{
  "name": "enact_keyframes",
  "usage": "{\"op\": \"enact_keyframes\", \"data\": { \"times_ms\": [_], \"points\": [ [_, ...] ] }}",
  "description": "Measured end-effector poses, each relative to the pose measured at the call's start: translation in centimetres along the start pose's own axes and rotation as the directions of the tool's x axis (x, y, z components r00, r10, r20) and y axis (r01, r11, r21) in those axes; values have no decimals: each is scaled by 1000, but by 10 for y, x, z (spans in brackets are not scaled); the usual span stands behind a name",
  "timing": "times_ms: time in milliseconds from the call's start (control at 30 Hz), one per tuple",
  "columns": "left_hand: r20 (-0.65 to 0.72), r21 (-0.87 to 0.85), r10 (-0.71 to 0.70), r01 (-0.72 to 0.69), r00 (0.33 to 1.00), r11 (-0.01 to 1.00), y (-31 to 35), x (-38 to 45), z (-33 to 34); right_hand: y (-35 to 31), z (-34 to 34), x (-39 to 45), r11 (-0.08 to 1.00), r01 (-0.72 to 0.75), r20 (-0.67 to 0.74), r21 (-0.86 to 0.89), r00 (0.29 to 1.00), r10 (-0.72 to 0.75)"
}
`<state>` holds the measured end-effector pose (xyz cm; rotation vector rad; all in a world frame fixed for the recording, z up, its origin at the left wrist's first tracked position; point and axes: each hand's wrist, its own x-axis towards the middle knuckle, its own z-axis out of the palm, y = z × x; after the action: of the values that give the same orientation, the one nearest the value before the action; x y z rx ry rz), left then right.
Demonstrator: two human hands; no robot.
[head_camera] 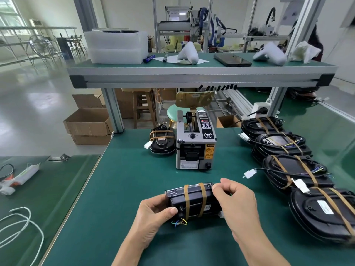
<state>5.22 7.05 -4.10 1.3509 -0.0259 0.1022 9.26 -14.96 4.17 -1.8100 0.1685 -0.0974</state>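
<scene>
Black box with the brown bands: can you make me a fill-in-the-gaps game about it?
The left hand and right hand hold a black box wrapped with ____ brown bands.
The coloured wires stick out beside the ____ hand.
The grey tape machine stands behind the box on a ____ table.
Missing words: two; left; green.

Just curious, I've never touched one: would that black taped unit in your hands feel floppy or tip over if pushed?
Probably stiff: the black unit looks hard-shelled, held by the left hand and right hand. Its coloured wires would likely flop. Stood on edge, it may tip flat.
</scene>
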Motion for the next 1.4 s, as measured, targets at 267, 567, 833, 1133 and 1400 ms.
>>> {"op": "enact_keyframes", "data": {
  "times_ms": [267,567,833,1133,1400],
  "points": [
    [-2,-6,8,-8,1000,1000,1,0,1,-4,5,-4,995,38,-41,-96,998,-42],
    [14,-19,18,-18,1000,1000,-1,1,0,-3,4,-1,978,58,-35,-199,997,-67],
    [22,-39,14,-13,1000,999,-1,0,0,2,2,4,990,30,-54,-134,998,-38],
    [32,-37,16,-15,999,999,0,0,0,3,10,4,989,30,-53,-142,998,-38],
    [26,-33,11,-10,1000,999,1,1,1,8,14,9,991,42,-1,-126,999,-43]
  ]
}}
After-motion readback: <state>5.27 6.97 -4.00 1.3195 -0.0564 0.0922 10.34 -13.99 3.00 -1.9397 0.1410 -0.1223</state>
